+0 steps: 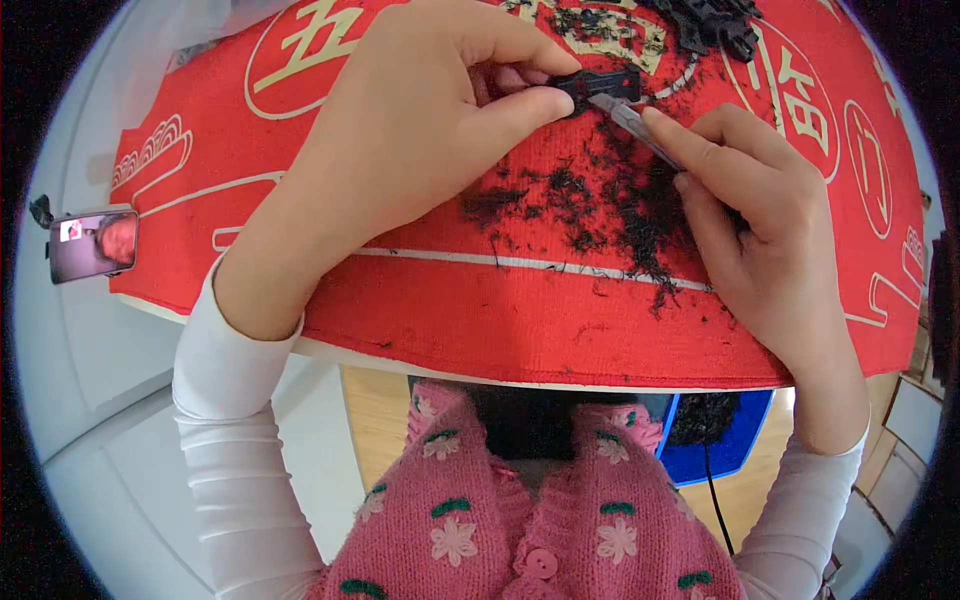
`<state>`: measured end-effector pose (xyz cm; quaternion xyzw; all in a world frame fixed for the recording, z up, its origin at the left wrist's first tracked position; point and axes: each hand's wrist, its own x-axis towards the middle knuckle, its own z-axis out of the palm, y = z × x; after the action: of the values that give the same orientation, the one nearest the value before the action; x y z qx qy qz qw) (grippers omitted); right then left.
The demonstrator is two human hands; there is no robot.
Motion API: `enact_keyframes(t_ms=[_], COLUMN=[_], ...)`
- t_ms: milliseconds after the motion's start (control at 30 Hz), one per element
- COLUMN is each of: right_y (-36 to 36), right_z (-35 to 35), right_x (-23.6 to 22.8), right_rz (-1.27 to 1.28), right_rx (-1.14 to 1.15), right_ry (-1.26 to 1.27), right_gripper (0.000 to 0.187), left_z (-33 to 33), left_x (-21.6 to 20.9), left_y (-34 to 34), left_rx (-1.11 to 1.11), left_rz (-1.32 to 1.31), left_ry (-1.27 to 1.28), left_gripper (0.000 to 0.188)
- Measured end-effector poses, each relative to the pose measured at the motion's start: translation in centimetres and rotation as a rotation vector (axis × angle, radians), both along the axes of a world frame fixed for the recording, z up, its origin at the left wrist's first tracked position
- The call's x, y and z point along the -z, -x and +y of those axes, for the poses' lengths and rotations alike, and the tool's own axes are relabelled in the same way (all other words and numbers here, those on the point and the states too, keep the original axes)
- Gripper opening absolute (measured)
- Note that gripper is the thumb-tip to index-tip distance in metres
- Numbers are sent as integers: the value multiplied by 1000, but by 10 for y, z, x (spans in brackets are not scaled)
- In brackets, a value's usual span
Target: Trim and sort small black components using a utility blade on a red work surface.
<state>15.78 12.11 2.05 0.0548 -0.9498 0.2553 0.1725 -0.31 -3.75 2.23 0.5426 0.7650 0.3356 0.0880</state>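
My left hand [420,125] pinches a small black plastic part [618,84] between thumb and fingers, above the far middle of the red cloth. My right hand [765,195] is closed round a slim grey craft knife [640,128]. Its tip meets the near edge of the black part, though the exact contact is too small to make out. Black shavings [645,215] lie scattered on the cloth below and between both hands.
A red cloth with white and gold print [480,340] covers the table. More black parts [712,25] are heaped at the far edge. On the left a phone [95,245] has its screen lit. Below the table's right side stands a blue bin [745,440] holding dark scraps, with a black cable [718,500].
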Motion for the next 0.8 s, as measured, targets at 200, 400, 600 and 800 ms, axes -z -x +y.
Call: enact_keyframes(t_ms=[200, 400, 600, 800], right_y=[-2, -5, -6, -8], right_z=[-3, -9, -7, -8], right_x=[-2, -5, -6, -6], right_rz=[-22, -53, -99, -90], right_rx=[5, 22, 48, 31], right_ry=[-3, -145, -213, -200], right_gripper=[39, 39, 40, 40], left_z=[-1, -2, -4, -5], left_x=[6, 8, 2, 0], left_y=[5, 1, -3, -7], left_rx=[66, 56, 12, -24], left_rz=[72, 0, -14, -36], left_ry=[-69, -173, -123, -105], left_gripper=[16, 16, 17, 17])
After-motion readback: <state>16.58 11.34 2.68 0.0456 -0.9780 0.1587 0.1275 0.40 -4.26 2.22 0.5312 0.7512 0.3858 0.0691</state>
